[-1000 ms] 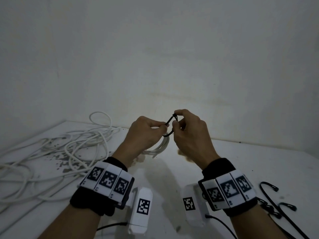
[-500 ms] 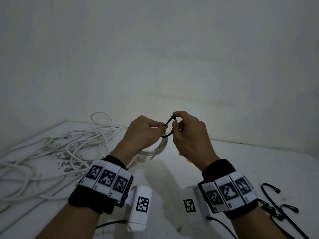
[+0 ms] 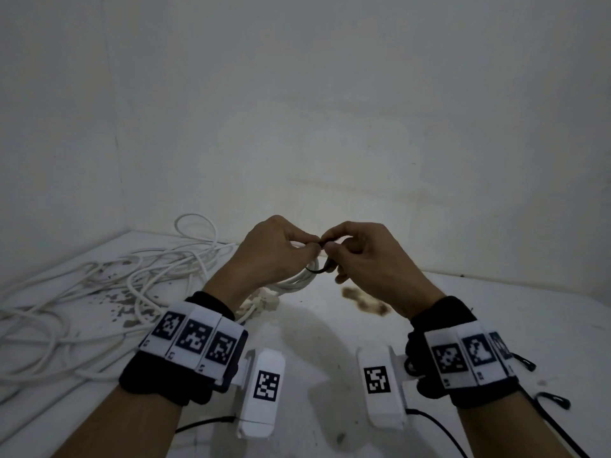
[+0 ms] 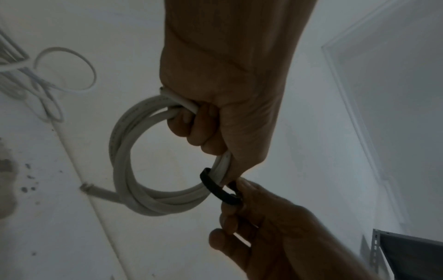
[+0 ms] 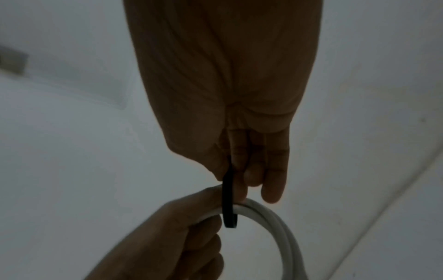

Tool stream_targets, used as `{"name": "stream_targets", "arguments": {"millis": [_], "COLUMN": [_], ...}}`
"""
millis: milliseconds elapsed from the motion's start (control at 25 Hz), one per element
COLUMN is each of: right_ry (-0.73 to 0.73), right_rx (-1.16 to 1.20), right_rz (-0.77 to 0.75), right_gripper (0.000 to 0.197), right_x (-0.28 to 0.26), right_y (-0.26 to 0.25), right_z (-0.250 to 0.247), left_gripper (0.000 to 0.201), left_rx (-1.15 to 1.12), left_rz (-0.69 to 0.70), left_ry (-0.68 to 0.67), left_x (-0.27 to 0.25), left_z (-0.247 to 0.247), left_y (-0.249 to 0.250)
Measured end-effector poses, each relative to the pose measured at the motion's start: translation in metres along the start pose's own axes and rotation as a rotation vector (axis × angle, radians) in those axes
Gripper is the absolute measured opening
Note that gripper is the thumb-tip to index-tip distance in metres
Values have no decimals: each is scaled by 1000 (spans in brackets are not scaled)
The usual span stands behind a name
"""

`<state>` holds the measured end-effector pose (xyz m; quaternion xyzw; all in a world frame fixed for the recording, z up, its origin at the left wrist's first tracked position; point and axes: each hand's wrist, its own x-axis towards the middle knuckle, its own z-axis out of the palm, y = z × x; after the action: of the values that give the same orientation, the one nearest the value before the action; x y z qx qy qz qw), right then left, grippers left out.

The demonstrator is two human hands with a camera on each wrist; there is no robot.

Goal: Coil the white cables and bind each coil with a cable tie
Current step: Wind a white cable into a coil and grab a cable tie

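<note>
Coil point(image 4: 134, 163) of white cable hangs from my left hand point(image 3: 274, 256), raised above the tabletop point(image 3: 330, 342) — the fingers point(image 4: 191, 121) are curled through the loops and clamp the strands together at the top. My right hand point(image 3: 370, 259) pinches the black cable tie point(image 4: 217, 187) between thumb and fingertips, and the tie is hooked round the bundled strands just beside my left thumb.

To do this step well, I judge the left grip should hold the strands tight and parallel right where the tie crosses, so none slips out of the loop. The right hand should feed the tail through the head and draw it snug in line with the tie, not sideways — a skewed pull could drag the tie along the coil. One cut cable end point(image 4: 95, 191) sticks out of the coil; it is worth tucking in.

Loose white cables point(image 3: 92, 292) lie tangled on the tabletop to the left, and spare black ties point(image 3: 555, 398) lie at the right, so more coils remain to be done.
</note>
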<state>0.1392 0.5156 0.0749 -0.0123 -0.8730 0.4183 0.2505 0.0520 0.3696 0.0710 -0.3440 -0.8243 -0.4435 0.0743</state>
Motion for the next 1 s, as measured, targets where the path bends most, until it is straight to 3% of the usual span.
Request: {"name": "stream_targets", "arguments": {"millis": [120, 240, 440, 600, 680, 840, 1000], "right_ry": [-54, 60, 375, 531, 571, 511, 252], "right_rx": [492, 635, 252, -171, -214, -142, -209], "right_rz": [85, 69, -60, -127, -126, -174, -257], "right_gripper": [17, 20, 17, 21, 23, 22, 28], "right_x": [-6, -5, -3, -5, -5, -13, -29], "right_y": [1, -2, -13, -13, -16, -32, -46], "right_z": [-9, -10, -10, -11, -12, -8, 26], "left_gripper": [15, 15, 18, 23, 23, 26, 35], "left_rx": [-143, -327, -455, -364, -306, -255, -212], "left_rz": [49, 31, -96, -6, 31, 27, 52], "left_ry": [-16, 22, 113, 209, 276, 409, 433], "left_x": [-3, -4, -2, -1, 1, 5, 4], "left_z": [-7, -4, 10, 25, 28, 25, 25], "left_y": [12, 18, 13, 11, 5, -14, -21]}}
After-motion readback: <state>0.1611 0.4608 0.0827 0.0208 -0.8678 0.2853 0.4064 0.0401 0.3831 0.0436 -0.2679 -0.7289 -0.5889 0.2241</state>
